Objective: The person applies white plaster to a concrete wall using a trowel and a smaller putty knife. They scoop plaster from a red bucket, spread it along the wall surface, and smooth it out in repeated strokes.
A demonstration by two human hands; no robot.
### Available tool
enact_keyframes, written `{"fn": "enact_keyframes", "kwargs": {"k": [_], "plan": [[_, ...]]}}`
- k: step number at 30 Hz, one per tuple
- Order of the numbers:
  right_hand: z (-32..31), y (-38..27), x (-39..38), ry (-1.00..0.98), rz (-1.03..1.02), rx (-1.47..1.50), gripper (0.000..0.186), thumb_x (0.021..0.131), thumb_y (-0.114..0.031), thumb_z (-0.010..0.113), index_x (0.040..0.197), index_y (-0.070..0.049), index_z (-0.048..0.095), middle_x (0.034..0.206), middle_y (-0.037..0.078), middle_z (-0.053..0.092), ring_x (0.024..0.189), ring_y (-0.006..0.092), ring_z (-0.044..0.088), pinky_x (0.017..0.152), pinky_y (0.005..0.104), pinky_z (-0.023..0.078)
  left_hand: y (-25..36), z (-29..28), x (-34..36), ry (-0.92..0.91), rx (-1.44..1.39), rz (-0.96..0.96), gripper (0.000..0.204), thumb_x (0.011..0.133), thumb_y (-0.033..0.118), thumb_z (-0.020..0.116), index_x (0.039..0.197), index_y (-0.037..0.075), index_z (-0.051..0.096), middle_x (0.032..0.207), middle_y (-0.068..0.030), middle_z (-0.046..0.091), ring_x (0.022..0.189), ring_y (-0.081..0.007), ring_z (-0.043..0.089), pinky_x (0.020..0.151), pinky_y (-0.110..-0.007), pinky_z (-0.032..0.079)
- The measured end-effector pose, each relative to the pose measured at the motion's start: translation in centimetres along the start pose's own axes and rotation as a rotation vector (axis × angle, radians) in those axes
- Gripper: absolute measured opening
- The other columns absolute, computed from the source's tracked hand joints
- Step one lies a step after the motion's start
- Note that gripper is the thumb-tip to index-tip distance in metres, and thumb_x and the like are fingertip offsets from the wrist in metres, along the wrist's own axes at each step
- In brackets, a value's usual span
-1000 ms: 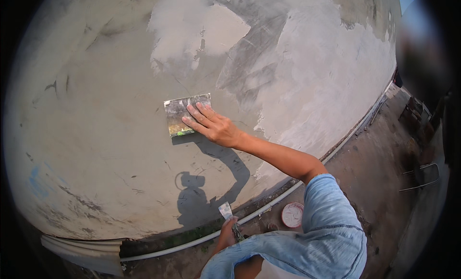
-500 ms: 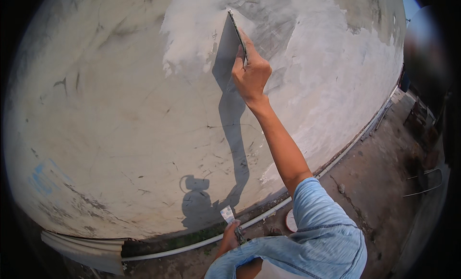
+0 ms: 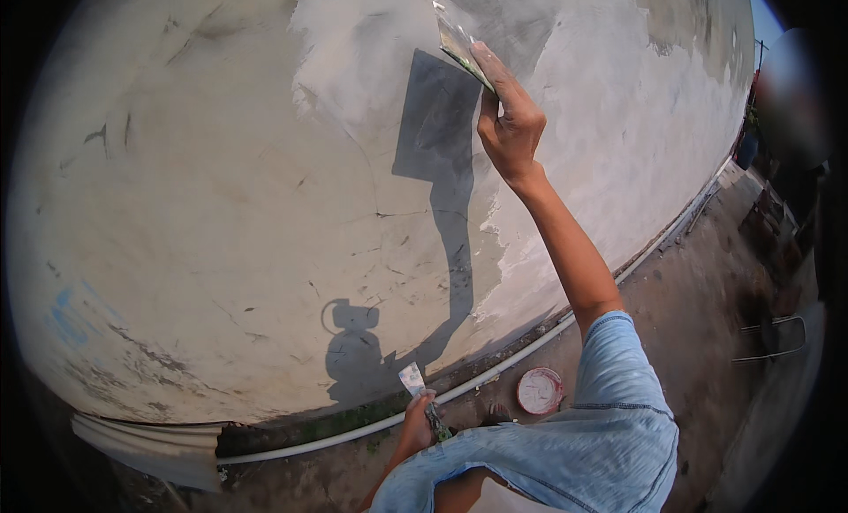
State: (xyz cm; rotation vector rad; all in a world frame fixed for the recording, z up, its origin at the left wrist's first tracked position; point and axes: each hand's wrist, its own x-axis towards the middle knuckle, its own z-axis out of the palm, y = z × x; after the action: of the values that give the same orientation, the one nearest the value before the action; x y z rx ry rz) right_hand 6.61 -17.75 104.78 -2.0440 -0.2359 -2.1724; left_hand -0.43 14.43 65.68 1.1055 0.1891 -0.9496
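Observation:
My right hand [image 3: 514,124] is closed on a wide rectangular putty scraper [image 3: 459,47], held high with my arm stretched out. The scraper is tilted, stands off the wall [image 3: 230,204], and casts a separate square shadow; pale putty shows near its upper edge. Around and right of it spreads whitish wet-looking plaster [image 3: 609,151], while the left part of the wall is bare, grey-beige and cracked. Low down by my body, my left hand [image 3: 417,425] grips a small putty knife [image 3: 412,380], its pale smeared blade pointing up. The fingers partly hide its handle.
A round bucket [image 3: 540,391] of whitish putty stands on the ground [image 3: 662,336] near my right side. A white pipe [image 3: 503,366] runs along the wall's foot. Corrugated sheeting [image 3: 155,447] lies lower left. At the right are a metal frame [image 3: 782,338] and blurred clutter.
My right hand has moved right and lifted the scraper off the wall, turning its blade. The bucket has come fully into view. My left hand still holds the putty knife.

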Motion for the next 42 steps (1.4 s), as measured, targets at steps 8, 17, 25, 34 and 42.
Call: {"fn": "enact_keyframes", "kwargs": {"k": [8, 17, 25, 34, 42], "plan": [[4.7, -5.7, -12.9, -0.385, -0.242, -0.231, 0.061, 0.076, 0.005, 0.057, 0.133, -0.015, 0.059, 0.139, 0.014, 0.053, 0.121, 0.0293, 0.058, 0.1, 0.0374, 0.05, 0.2, 1.0, 0.5, -0.042, 0.006, -0.032, 0.008, 0.094, 0.018, 0.06, 0.098, 0.011, 0.06, 0.085, -0.0004, 0.051, 0.076, -0.0141, 0.055, 0.07, -0.035, 0.054], [-1.7, 1.1, -1.8, 0.185, 0.392, -0.071, 0.048, 0.078, 0.009, 0.054, 0.123, -0.005, 0.064, 0.084, 0.013, 0.072, 0.056, 0.0144, 0.056, 0.057, 0.026, 0.046, 0.3, 0.6, 0.4, -0.03, 0.033, -0.062, 0.006, 0.094, 0.018, 0.06, 0.098, 0.014, 0.06, 0.09, 0.0003, 0.051, 0.082, -0.0149, 0.055, 0.071, -0.035, 0.054], [6.0, -6.3, -5.7, -0.098, 0.023, -0.145, 0.078, 0.064, 0.007, 0.063, 0.138, -0.014, 0.052, 0.133, 0.021, 0.056, 0.114, 0.0368, 0.061, 0.087, 0.0365, 0.056, -0.1, 0.0, 0.7, -0.009, 0.016, -0.082, 0.008, 0.093, 0.018, 0.061, 0.099, 0.012, 0.06, 0.088, -0.0002, 0.052, 0.081, -0.0145, 0.055, 0.071, -0.036, 0.055], [0.9, -6.8, -7.5, -0.279, -0.162, 0.066, 0.061, 0.076, 0.008, 0.059, 0.133, -0.014, 0.057, 0.127, 0.013, 0.063, 0.111, 0.0271, 0.064, 0.094, 0.0359, 0.054, 1.7, 1.9, 0.0, -0.067, 0.069, -0.027, 0.011, 0.093, 0.021, 0.061, 0.099, 0.012, 0.059, 0.09, -0.0002, 0.051, 0.086, -0.0141, 0.053, 0.076, -0.038, 0.053], [3.5, -2.3, 4.0, 0.075, 0.104, -0.235, 0.057, 0.074, 0.006, 0.059, 0.128, -0.011, 0.062, 0.114, 0.017, 0.067, 0.094, 0.0252, 0.07, 0.065, 0.0311, 0.054, -0.7, -0.3, 2.4, -0.049, 0.004, -0.099, 0.014, 0.093, 0.019, 0.063, 0.102, 0.01, 0.057, 0.095, -0.0012, 0.053, 0.085, -0.0148, 0.055, 0.075, -0.04, 0.054]]}}
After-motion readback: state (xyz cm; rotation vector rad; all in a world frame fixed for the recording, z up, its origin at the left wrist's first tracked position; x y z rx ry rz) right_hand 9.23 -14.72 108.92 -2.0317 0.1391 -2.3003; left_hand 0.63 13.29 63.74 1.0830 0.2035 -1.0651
